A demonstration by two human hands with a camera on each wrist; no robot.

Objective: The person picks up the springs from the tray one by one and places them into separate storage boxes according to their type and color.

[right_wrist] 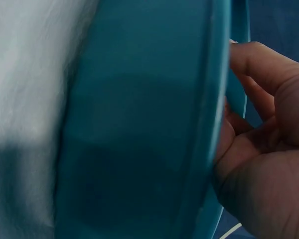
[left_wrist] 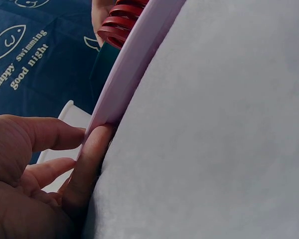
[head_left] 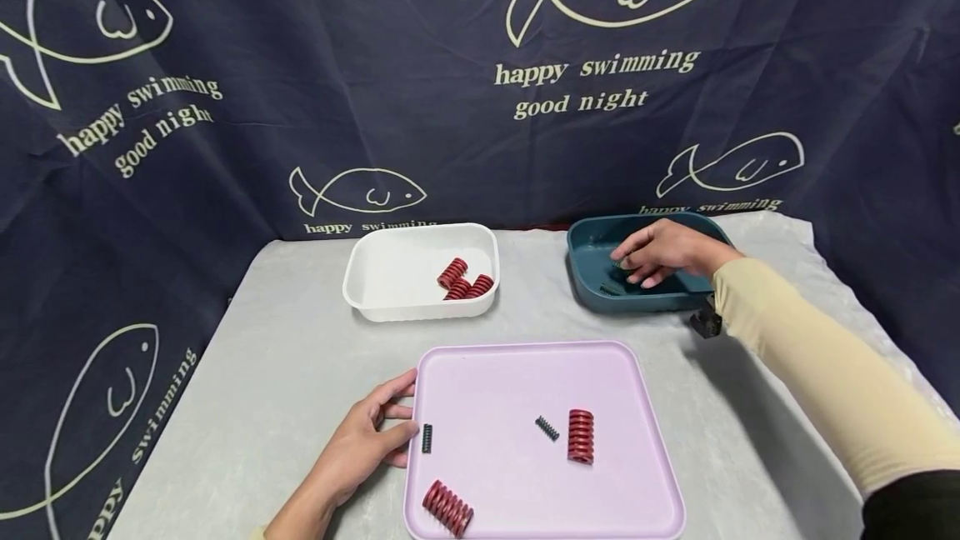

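Observation:
My left hand [head_left: 365, 441] grips the left rim of the lilac tray [head_left: 510, 382], with a finger under the edge in the left wrist view. On the tray lie two thick red springs [head_left: 581, 437] and two small dark green springs [head_left: 547, 428], one of these beside my left thumb. My right hand [head_left: 663, 250] reaches into the teal bin [head_left: 637, 303], fingers bent and pointing down. A small dark green spring [head_left: 609, 290] lies on the bin floor below the fingers. Something small and dark shows at the fingertips; I cannot tell whether they hold it. The bin wall hides them in the right wrist view.
A white bin [head_left: 397, 309] with three red springs [head_left: 453, 273] stands at the back left of the teal one. Behind both hangs a dark blue curtain [head_left: 450, 107] with fish drawings. A pale grey cloth [head_left: 247, 357] covers the table.

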